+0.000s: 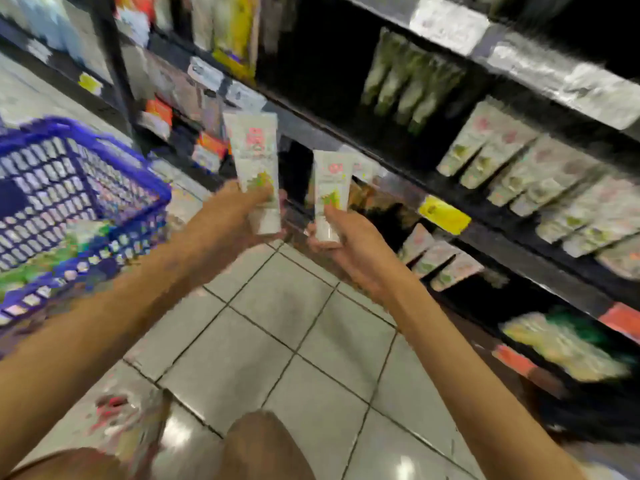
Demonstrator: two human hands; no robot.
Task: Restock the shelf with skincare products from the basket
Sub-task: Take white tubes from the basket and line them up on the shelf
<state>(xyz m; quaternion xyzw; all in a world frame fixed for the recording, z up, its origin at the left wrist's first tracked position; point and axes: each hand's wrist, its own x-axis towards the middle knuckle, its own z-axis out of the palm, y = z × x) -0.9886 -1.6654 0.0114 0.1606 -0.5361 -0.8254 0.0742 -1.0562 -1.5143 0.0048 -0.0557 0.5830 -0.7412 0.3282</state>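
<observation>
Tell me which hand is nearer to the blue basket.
Left. The left hand, holding a tube, is just right of the blue basket; the right hand, holding another tube, is farther right.

Gleams glossy over floor tiles at 6 o'clock, split by matt grout lines. Looks like faintly shiny plastic on the lattice basket at 9 o'clock. Shows smooth white plastic on left tube and right tube near 12 o'clock. Reads as dark metal along the shelf at 3 o'clock.
</observation>
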